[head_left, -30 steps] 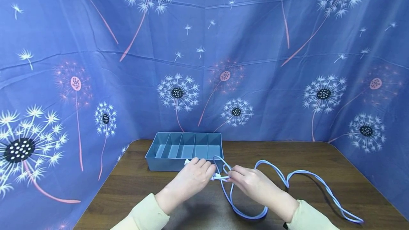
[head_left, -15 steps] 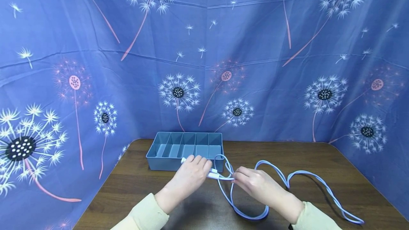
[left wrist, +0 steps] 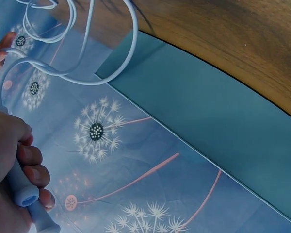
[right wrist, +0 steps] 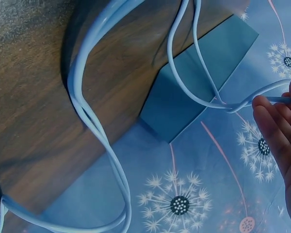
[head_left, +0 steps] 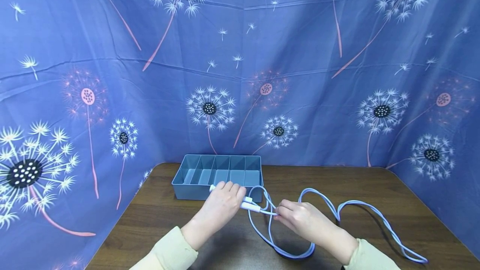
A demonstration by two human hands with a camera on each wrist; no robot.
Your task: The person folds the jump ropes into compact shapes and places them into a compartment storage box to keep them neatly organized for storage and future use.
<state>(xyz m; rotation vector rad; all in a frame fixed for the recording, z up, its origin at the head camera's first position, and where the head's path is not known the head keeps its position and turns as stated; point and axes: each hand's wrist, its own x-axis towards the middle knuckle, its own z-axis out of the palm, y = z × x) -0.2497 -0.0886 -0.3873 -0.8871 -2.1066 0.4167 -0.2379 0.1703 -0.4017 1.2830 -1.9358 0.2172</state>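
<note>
A pale blue jump rope (head_left: 378,213) with two whitish handles (head_left: 250,207) spans from hand to hand. My left hand (head_left: 224,203) grips both handles together; their flared ends (left wrist: 27,196) stick out below its fingers in the left wrist view. Just to the right, my right hand (head_left: 305,220) pinches the cord a short way from the handles, and its fingertips (right wrist: 263,109) show on the cord in the right wrist view. Between the hands the cord crosses itself in loops. One big loop hangs down in front, and a doubled length trails off to the right.
A blue-grey box (head_left: 191,191) with several compartments stands behind the left hand, near the back of the brown wooden table (head_left: 150,220). Behind the table hangs a blue dandelion-print cloth (head_left: 318,136).
The right hand has shifted slightly right and down, away from the left hand. More of the handles shows between the hands, and the left hand has moved slightly left. The trailing rope lies unchanged.
</note>
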